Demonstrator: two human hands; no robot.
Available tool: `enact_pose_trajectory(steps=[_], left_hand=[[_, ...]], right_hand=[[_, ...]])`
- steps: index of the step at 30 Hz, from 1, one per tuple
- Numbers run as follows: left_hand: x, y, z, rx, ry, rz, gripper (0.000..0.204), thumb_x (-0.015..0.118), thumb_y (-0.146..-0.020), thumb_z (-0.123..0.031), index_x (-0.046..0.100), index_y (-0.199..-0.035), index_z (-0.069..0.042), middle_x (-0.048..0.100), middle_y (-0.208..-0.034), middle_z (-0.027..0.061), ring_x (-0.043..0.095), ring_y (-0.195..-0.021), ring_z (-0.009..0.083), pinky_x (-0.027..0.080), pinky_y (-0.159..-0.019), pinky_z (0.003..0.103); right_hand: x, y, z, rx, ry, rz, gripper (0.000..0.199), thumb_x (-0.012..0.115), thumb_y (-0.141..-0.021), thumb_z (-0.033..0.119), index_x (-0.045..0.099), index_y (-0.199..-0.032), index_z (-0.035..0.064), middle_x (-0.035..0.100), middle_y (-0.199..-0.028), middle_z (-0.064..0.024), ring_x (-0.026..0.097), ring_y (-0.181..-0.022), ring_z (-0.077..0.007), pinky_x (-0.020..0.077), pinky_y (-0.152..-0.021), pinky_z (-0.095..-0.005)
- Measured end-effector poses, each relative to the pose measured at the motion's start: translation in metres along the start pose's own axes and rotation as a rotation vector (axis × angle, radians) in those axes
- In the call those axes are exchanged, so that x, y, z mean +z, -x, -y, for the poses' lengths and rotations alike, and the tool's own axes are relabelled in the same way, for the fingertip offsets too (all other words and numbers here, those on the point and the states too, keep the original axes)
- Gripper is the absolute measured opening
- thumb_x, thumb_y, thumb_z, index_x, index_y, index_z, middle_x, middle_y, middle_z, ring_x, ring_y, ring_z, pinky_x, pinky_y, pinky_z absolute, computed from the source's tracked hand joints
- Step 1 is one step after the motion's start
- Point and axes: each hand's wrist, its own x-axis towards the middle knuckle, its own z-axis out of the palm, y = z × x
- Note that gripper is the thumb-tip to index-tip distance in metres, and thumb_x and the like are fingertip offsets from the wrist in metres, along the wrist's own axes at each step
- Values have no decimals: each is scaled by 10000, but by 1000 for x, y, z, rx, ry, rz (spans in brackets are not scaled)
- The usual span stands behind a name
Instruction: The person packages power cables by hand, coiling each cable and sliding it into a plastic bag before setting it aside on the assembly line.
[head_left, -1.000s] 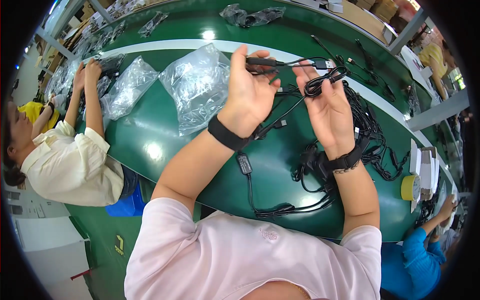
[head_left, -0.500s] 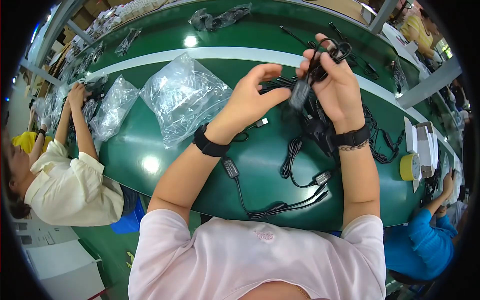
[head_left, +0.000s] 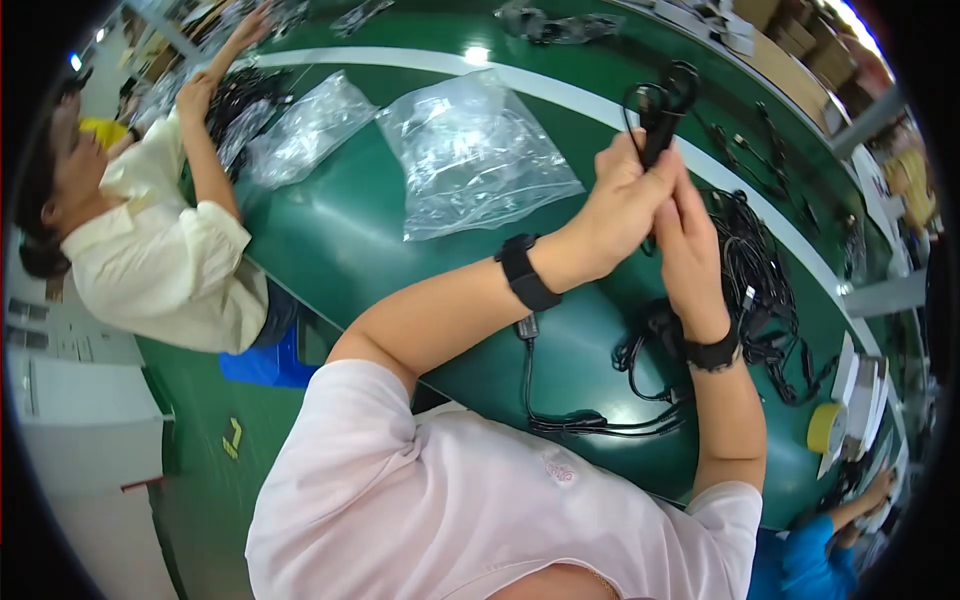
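A coiled black cable (head_left: pixel 660 112) rises above my two hands, its loops pointing away from me. My left hand (head_left: pixel 618 210) is closed round its lower part. Against it lies my right hand (head_left: pixel 690 238), fingers together and also pressed on the coil; the lowest part of the coil is hidden between the hands. Below my left forearm a black cable with a small box and split leads (head_left: pixel 570 422) rests on the green table. Another coiled cable (head_left: pixel 628 355) lies beside my right wrist, partly covered by it.
A heap of black cables (head_left: pixel 750 270) spreads right of my hands. Clear plastic bags (head_left: pixel 470 155) lie to the left. Yellow tape (head_left: pixel 825 428) stands by white cartons (head_left: pixel 865 400) at the right. A co-worker in cream (head_left: pixel 150 235) works at left, another in blue (head_left: pixel 820 560) at right.
My hands, apart before, have come together round the coiled cable, which now points away from me. The view has turned, so the bags and the cream-clad co-worker appear further right.
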Motion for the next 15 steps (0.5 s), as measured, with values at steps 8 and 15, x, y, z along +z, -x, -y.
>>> enact_pose_trajectory(steps=[8,15], left_hand=[[-3,0,6,123,-460,-82,350,501,-873,-293,411,-1017,12,508,-891,71,481,-828,142,433,-700,295],[-87,63,-38,653,-1664,-120,293,640,-644,-74,587,-928,-120,463,-1156,157,423,-1034,374,335,-854,478]], right_hand=[[-8,5,3,150,373,-64,286,442,-888,75,499,-1155,-9,579,-813,-51,532,-710,-104,426,-635,-221],[-54,-16,17,156,-240,-47,354,473,-907,169,462,-1196,-34,560,-850,-58,542,-759,-111,463,-703,-215]])
